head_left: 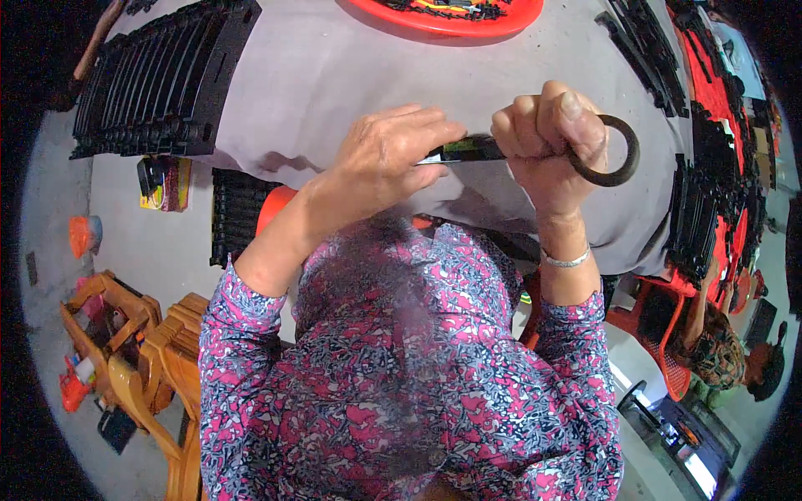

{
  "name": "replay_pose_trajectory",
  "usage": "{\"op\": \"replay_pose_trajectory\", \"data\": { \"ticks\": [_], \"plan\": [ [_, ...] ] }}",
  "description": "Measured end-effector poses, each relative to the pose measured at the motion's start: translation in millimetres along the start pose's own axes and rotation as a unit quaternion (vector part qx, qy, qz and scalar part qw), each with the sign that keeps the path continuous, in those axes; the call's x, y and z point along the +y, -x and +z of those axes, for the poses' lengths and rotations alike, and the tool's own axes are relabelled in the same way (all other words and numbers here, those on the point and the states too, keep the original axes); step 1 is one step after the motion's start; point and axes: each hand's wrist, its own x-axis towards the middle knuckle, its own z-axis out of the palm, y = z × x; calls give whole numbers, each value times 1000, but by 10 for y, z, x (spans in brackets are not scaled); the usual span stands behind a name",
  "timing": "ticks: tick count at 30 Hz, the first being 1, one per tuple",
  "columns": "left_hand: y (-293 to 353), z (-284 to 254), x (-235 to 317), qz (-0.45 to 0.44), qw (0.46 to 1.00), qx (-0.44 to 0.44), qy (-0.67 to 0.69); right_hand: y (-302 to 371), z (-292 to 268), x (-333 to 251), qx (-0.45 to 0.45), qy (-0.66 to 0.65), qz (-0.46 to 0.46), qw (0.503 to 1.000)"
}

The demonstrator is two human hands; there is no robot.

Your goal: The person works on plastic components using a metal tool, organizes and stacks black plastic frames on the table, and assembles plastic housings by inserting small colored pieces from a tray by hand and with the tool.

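Note:
My right hand [551, 138] is closed around a tool with a dark ring-shaped handle [632, 150]; the rest of the tool is hidden in the fist. Between my two hands runs a short black strip [472, 149], and its right end goes in at my right fingers. My left hand [393, 150] has its thumb and fingers closed on the strip's left end, where a small pale patch shows. Both hands are held above the grey-covered table [309, 92], close to its near edge.
A red basin [451, 32] of small black and yellow pieces stands at the far middle. Stacked black slatted parts [167, 79] lie at the left, and long black strips [643, 58] at the right. Wooden chairs [159, 351] stand lower left; another person [718, 342] sits at the right.

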Motion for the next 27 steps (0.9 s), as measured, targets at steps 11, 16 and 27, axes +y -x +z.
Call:
{"op": "replay_pose_trajectory", "data": {
  "ticks": [11,16,27],
  "plan": [
    [-5,11,-61,2,1000,-8,3,-149,-359,-608,242,78,71,964],
    [-48,-20,-56,34,999,-9,-30,-87,-891,-586,242,363,236,868],
    [-113,237,88,17,989,37,-142,-94,-1375,-402,156,787,92,590]
  ]
}}
